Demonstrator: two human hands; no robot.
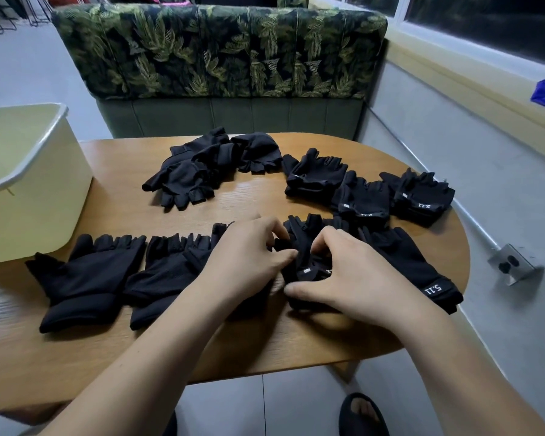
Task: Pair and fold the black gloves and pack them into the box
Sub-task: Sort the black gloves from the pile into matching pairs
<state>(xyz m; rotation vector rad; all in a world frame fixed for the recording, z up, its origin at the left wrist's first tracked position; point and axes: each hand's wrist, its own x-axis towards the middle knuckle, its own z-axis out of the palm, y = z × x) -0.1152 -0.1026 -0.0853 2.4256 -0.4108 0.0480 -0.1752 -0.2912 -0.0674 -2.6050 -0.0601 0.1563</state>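
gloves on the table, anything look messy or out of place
Only the loose heap at the table's far side: its gloves lie tangled, unlike the folded pairs at far right and the flat near row.

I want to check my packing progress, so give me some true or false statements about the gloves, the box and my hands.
1. The left hand and the right hand both grip a black glove. True.
2. Folded gloves already lie in the box. False: no glove shows inside it.
3. Three folded bundles sit in a row at the far right of the table. True.
4. The loose pile sits at the table's near edge. False: it lies at the far side, beyond the hands.
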